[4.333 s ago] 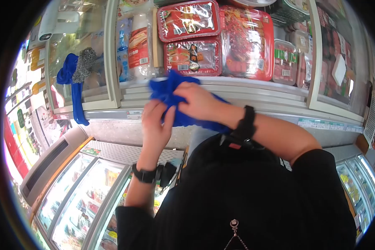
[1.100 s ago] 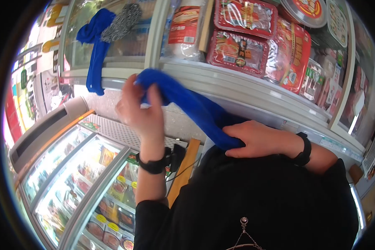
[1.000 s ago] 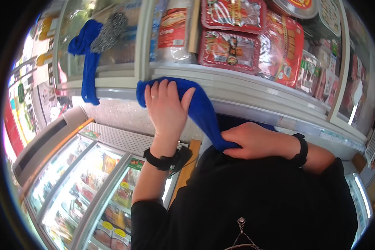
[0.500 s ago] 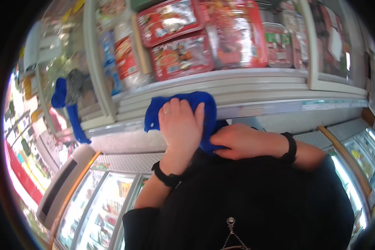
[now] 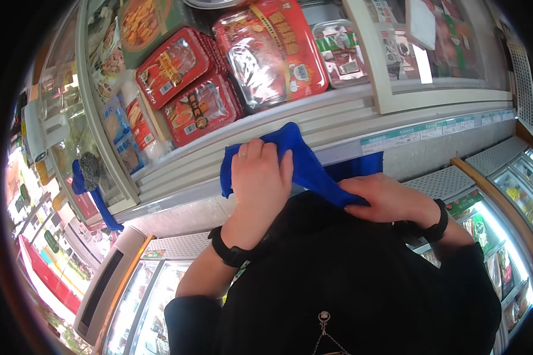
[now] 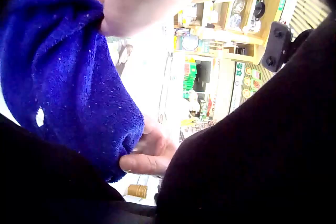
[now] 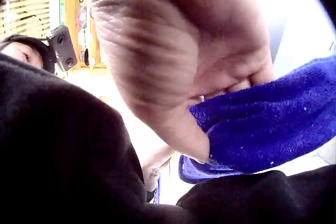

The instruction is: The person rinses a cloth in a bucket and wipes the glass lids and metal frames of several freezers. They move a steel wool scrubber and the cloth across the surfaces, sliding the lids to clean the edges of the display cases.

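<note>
A blue towelling cloth (image 5: 299, 157) is draped at the freezer's front edge and stretches between my two hands. My left hand (image 5: 259, 183) lies on its left part, fingers extended over the fabric and thumb spread to the side. My right hand (image 5: 385, 198) pinches the cloth's right part close to my body. In the right wrist view, the right thumb (image 7: 189, 140) presses on the cloth (image 7: 268, 124), its fingers partly hidden behind it. The left wrist view shows the cloth (image 6: 68, 77) hanging in folds, with a small white spot near its edge.
Beyond the cloth lies a chest freezer with rails (image 5: 337, 118) and red packaged food trays (image 5: 272, 56). A second blue cloth (image 5: 103, 207) and a grey scrubber (image 5: 89, 171) lie on the left lid. Glass-topped freezers (image 5: 151, 302) stand behind, either side of me.
Earlier both hands bunched the cloth; later the left hand came off it, then laid itself flat on it. Now the right hand is further right, the cloth stretched, and the view has shifted rightward along the freezer.
</note>
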Demonstrator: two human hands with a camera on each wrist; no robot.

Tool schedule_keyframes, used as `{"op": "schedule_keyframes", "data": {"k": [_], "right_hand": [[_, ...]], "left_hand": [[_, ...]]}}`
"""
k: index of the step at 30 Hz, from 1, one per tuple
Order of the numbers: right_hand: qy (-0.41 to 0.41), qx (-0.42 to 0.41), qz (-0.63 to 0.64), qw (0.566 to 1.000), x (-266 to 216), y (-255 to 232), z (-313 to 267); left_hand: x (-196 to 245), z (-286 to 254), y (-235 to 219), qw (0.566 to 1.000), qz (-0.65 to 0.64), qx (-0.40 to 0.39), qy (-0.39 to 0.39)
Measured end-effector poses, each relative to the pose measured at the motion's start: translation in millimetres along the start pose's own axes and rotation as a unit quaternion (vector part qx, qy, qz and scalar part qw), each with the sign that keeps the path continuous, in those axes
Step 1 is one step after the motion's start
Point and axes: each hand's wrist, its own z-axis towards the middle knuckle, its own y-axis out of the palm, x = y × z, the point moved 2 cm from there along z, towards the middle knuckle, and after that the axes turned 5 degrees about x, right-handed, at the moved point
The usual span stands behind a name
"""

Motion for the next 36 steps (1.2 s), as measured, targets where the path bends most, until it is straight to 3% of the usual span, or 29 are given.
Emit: {"op": "schedule_keyframes", "data": {"k": [9,13,17,19,21,23,24,29,36], "right_hand": [[-0.010,0.040,0.019,0.999,25.3,-17.2,-29.7],[-0.003,0.040,0.021,0.999,23.1,-26.8,-41.0],[-0.015,0.068,0.040,0.997,18.3,-38.5,-56.7],[-0.016,0.087,0.053,0.995,17.0,-45.1,-65.0],[-0.039,0.110,0.065,0.991,16.7,-51.2,-71.4],[-0.031,0.129,0.060,0.989,22.0,-50.2,-76.3],[-0.028,0.142,0.056,0.988,25.1,-49.7,-78.5],[0.001,0.177,0.060,0.982,37.5,-49.1,-93.0],[0.005,0.178,0.044,0.983,40.4,-60.3,-99.5]], "left_hand": [[32.3,20.8,24.1,0.990,-0.127,-0.005,0.067],[56.7,35.6,33.3,0.973,-0.195,-0.049,0.112],[64.8,42.6,33.1,0.955,-0.268,-0.089,0.095],[81.4,48.3,29.8,0.935,-0.314,-0.056,0.152],[106.4,61.8,43.1,0.921,-0.325,-0.084,0.196],[137.6,74.1,61.3,0.879,-0.362,-0.095,0.294],[149.4,77.0,69.3,0.877,-0.364,-0.098,0.299],[172.1,77.5,82.7,0.928,-0.255,-0.110,0.249],[139.6,63.6,62.4,0.951,-0.195,-0.102,0.218]]}}
